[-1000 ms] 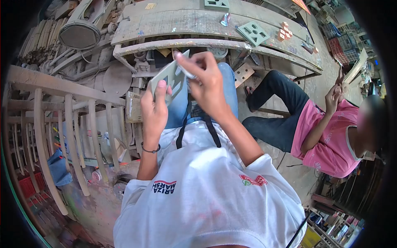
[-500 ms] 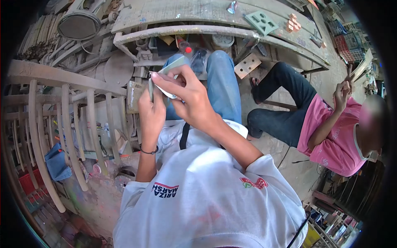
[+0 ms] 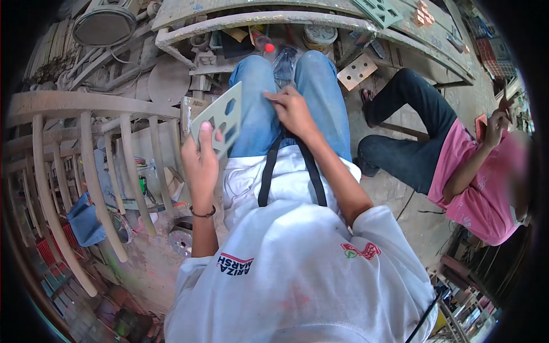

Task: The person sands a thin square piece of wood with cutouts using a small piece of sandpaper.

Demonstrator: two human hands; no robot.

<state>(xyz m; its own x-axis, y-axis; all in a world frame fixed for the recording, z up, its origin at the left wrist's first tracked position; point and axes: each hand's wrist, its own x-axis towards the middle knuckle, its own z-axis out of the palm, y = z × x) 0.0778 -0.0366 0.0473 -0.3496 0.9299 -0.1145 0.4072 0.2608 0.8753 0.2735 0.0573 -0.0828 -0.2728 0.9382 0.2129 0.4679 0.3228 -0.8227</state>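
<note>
We look down past our white shirt (image 3: 297, 257) to our two hands. A dark band (image 3: 203, 212) goes round the left wrist. Our left hand (image 3: 200, 166) has a tight hold on a pale green board (image 3: 217, 111) with holes cut in it. The thumb lies on its face, and the board leans up at a slant over our leg on the left. Our right hand (image 3: 293, 111) is over our lap, apart from the board, with its fingers bent. We cannot tell if there is something small in them. Our blue jeans (image 3: 320, 97) are under both hands. On our left are long wooden bars (image 3: 86, 103). Past our knees, a bottle with a red cap (image 3: 262, 41) and a round tub (image 3: 320, 35) sit under the long bench (image 3: 257, 6). A wooden piece with round holes (image 3: 350, 77) is near its leg. Up on the bench we see another green board (image 3: 380, 12) and some little reddish blocks (image 3: 424, 16). On our right, a person in a pink shirt (image 3: 474, 194) sits with bent knees.
</note>
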